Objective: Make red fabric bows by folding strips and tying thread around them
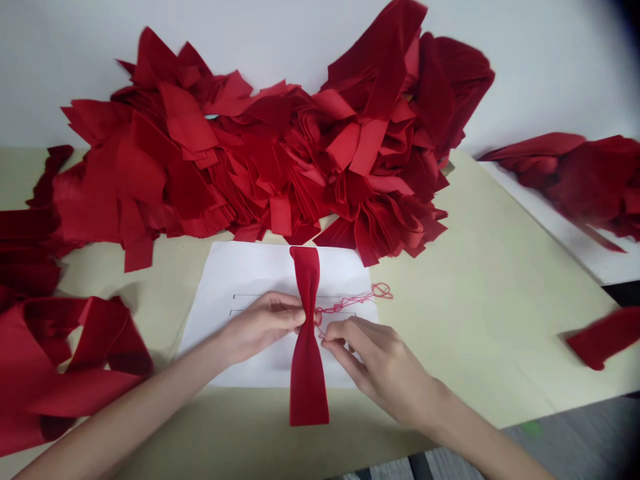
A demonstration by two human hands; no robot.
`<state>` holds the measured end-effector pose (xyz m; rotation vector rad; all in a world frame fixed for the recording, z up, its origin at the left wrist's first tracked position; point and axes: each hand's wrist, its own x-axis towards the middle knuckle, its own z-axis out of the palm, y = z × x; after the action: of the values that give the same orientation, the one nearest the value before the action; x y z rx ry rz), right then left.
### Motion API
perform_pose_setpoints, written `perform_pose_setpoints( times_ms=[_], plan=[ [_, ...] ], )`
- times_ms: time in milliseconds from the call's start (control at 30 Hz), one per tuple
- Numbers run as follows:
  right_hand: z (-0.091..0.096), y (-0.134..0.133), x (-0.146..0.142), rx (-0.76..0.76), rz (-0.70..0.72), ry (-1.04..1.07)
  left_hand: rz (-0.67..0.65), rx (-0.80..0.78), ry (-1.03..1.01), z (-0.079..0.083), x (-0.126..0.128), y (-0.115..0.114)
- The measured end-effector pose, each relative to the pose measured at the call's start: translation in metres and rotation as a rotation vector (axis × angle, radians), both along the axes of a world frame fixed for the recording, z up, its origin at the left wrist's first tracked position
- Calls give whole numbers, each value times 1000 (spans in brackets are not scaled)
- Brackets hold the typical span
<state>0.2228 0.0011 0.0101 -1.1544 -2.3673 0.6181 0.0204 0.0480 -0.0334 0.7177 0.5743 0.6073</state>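
Observation:
A red velvet ribbon strip [309, 393] stands lengthwise in front of me, gathered narrow at its middle. My left hand [267, 323] pinches that gathered middle from the left side. On the other side, my right hand [367, 350] is closed, thumb and forefinger pressed together near the ribbon's waist. Thin red thread [345, 303] runs from the ribbon's middle and ends in a loose tangle to the right. A short piece of it seems to reach my right fingertips; whether they also hold a needle is too small to tell. Beneath lies a white paper sheet [210, 280] with printed lines.
A large heap of red ribbon pieces [250, 153] fills the back of the table [480, 300]. Wide red ribbon [75, 387] lies looped at the left. At the right are another red pile [580, 173] on a white board and a single red piece [607, 337] near the edge.

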Motion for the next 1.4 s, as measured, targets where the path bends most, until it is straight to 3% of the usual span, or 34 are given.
perform_pose_setpoints(
  times_ms=[100, 233, 400, 500, 600, 700, 833, 967, 1067, 1167, 1267, 1400],
  plan=[
    [8, 6, 8, -74, -46, 31, -13, -5, -21, -1, -3, 2],
    [14, 19, 14, 99, -168, 124, -39, 7, -33, -1, -4, 3],
    [4, 23, 2, 174, 21, 82, -54, 6, -63, 1, -2, 1],
    [3, 23, 1, 127, 32, 140, -68, 6, -52, 1, -3, 2],
    [10, 25, 8, -36, -69, 230, -94, 11, -58, 2, -5, 4],
    [15, 29, 17, -299, -203, 340, -126, 8, -76, 2, -5, 5],
    [12, 35, 29, -608, -299, 610, -172, 11, -95, 1, -7, 3],
    [10, 45, 48, -788, -369, 876, -171, 34, -122, 2, -11, 6],
    [13, 56, 80, -861, -463, 1028, -92, 55, -137, 6, -15, 13],
    [17, 63, 126, -799, -633, 1086, 52, 62, -127, 13, -24, 20],
    [17, 63, 173, -610, -813, 1057, 212, 45, -125, 19, -35, 27],
    [11, 58, 222, -349, -874, 824, 389, 4, -147, 25, -54, 34]
  ],
)
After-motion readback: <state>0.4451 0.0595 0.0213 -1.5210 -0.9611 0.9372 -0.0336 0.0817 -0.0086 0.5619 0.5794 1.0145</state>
